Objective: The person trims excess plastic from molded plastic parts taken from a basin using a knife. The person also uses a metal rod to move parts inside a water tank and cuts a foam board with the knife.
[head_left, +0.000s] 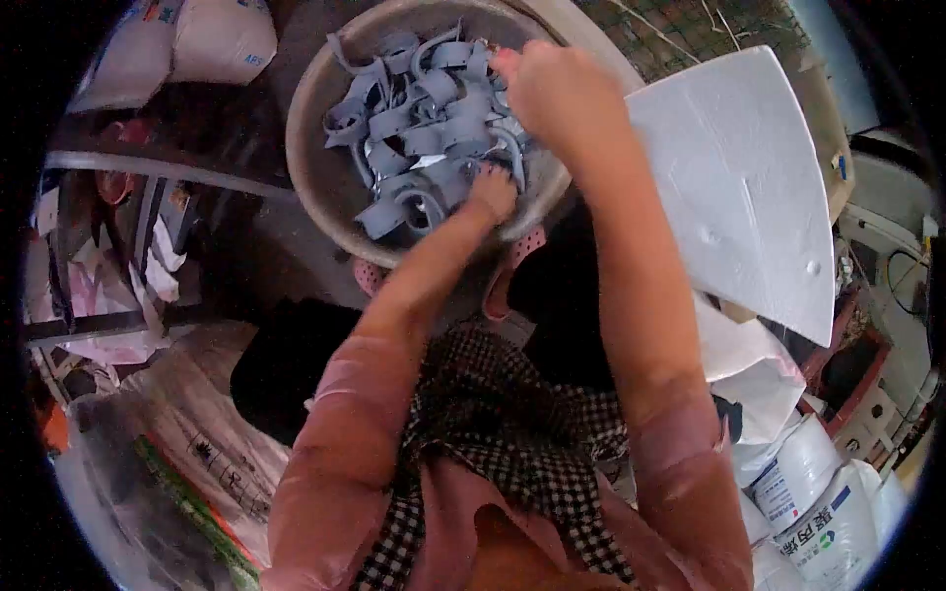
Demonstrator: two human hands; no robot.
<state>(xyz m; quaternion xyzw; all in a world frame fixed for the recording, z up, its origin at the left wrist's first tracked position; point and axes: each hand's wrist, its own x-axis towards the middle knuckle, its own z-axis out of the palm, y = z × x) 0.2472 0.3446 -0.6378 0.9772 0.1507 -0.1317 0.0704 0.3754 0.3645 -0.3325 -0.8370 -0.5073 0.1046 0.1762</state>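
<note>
A large round basin point(307, 177) holds a heap of grey curved plastic pieces point(424, 113), many shaped like open rings with flat tabs. My left hand point(495, 192) is down at the near right of the heap, its fingers curled against a curved grey piece point(512, 153). Above the basin's right side is my right hand point(552, 94), closed, with thumb and fingers pinched together near the pieces. Whatever sits in that pinch is too small or blurred to make out.
To the right lies a white panel point(739, 187) close to my right forearm. Printed white sacks point(828, 522) stand at lower right, and more sacks point(222, 44) at upper left. A metal-framed rack point(158, 167) is on the left. Pink perforated shoes point(507, 276) show below the basin.
</note>
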